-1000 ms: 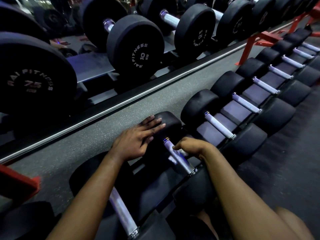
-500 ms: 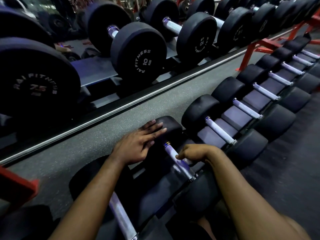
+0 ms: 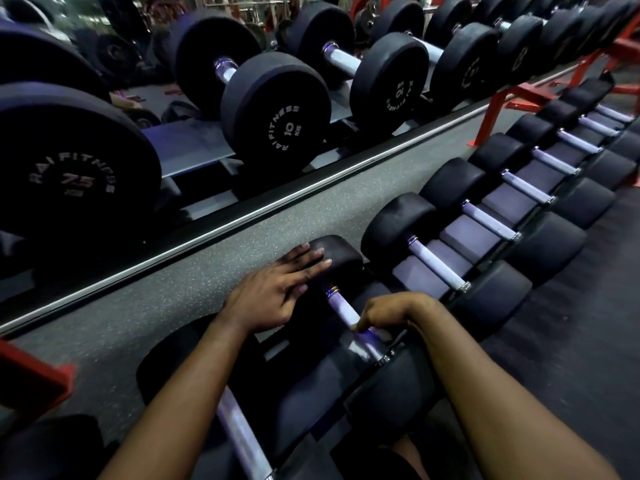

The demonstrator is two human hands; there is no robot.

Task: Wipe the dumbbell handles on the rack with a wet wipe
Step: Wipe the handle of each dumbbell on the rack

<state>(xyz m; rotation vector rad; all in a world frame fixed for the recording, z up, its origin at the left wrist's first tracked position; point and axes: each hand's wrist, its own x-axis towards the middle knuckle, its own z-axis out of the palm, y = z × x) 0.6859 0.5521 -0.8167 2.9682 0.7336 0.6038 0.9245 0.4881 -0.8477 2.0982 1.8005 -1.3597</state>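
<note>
We rest the left hand (image 3: 273, 292) flat on the far dumbbell head (image 3: 341, 258); the right hand (image 3: 391, 311) curls round the dumbbell handle (image 3: 341, 304), whose length runs forward between both hands.

Grey speckled floor (image 3: 145, 306), darker flooring (image 3: 571, 341) at right, dim light

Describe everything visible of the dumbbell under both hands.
The dumbbell lies on its side in the lower rack. It has two round, matte black heads, rubber by the look, joined by a pale, metal-looking handle with a ringed collar at the far end. The left hand rests flat, fingers straight, on the far head. The right hand curls over the handle close to the near head. No wipe shows clearly under it, and no weight marking is visible.
</note>
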